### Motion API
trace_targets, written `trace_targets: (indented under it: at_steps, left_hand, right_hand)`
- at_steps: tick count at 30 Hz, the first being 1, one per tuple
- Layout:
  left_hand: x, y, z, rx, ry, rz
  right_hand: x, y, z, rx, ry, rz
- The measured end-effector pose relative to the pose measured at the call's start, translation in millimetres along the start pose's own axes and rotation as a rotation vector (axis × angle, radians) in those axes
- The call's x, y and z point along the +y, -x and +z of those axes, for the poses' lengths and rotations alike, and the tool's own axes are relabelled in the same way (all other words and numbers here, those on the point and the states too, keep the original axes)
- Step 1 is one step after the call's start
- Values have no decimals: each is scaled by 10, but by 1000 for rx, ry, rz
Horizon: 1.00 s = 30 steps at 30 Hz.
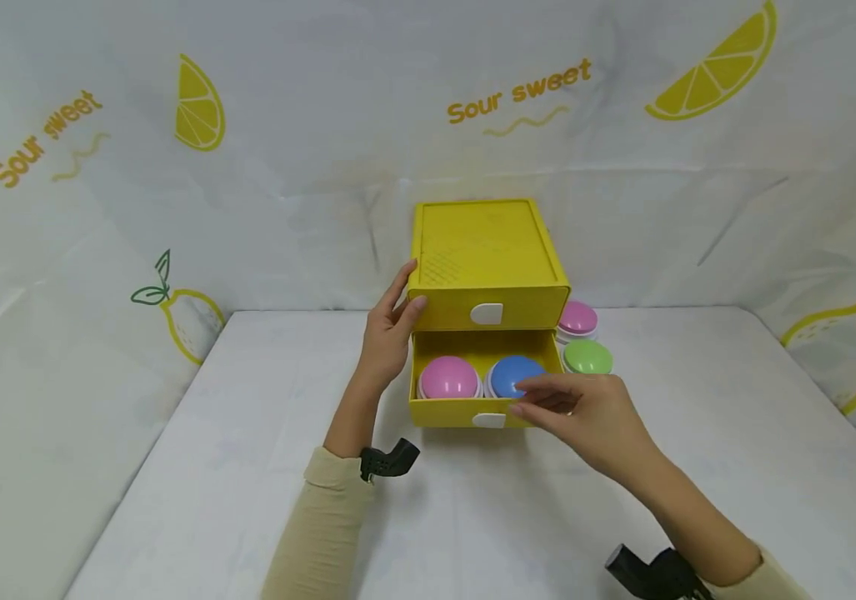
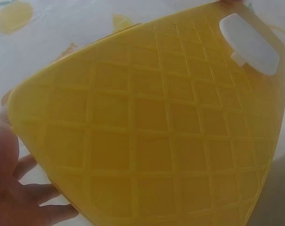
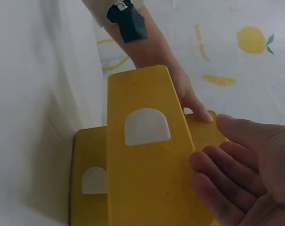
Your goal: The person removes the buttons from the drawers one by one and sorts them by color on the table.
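A yellow two-drawer box (image 1: 488,246) has its lower drawer (image 1: 448,412) pulled out and its upper drawer closed. Inside the lower drawer sit a pink dome-topped round piece (image 1: 449,378) and a blue one (image 1: 512,375), both with white rims. My left hand (image 1: 386,342) rests along the box's left side, fingers fairly straight, thumb by the front corner; part of it is hidden behind the box in the left wrist view. My right hand (image 1: 593,417) hovers at the drawer's front right, overlapping the blue piece. Its thumb and loosely bent fingers stand apart, holding nothing.
Beside the box on the right are another pink round piece (image 1: 578,318) and a green one (image 1: 588,357). White drawer handles (image 1: 486,313) stick out in front. A lemon-print cloth (image 1: 322,125) hangs behind the white-covered table (image 1: 247,467).
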<state>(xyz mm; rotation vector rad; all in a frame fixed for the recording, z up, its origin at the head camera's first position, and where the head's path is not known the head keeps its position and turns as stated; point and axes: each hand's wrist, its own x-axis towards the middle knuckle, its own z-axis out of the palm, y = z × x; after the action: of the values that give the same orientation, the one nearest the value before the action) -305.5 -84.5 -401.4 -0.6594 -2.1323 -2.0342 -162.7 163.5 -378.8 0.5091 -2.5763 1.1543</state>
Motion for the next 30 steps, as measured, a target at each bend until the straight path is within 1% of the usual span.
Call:
trace_targets:
  at_steps: [3, 5, 6, 9, 12, 17, 20, 22, 24, 30]
  left_hand:
    - [-1, -8, -11, -7, 3, 3]
    - [5, -8, -18, -9, 5, 4]
    - [6, -7, -22, -9, 9, 7]
    - [9, -1, -28, -6, 9, 6]
    - [-9, -4, -29, -13, 19, 7]
    - [-20, -19, -23, -27, 23, 14]
    - [-2, -17, -22, -22, 17, 14]
    - [12, -11, -22, -16, 12, 11]
    - [20, -3, -23, -14, 11, -1]
    - [23, 9, -13, -19, 14, -10]
  right_hand:
    - [1, -142, -107, 21, 22, -16]
    - [25, -257, -161, -25, 51, 2]
    - [43, -317, -181, -64, 60, 19]
    - [87, -476, -217, -216, 104, 56]
    - [105, -577, -224, -340, 174, 54]
    - [24, -677, -200, -549, 332, 46]
    - [-44, -742, -168, -645, 395, 52]
    - [-68, -784, -144, -665, 419, 54]
    - [-67, -813, -134, -663, 426, 54]
    - [8, -831, -164, -617, 403, 36]
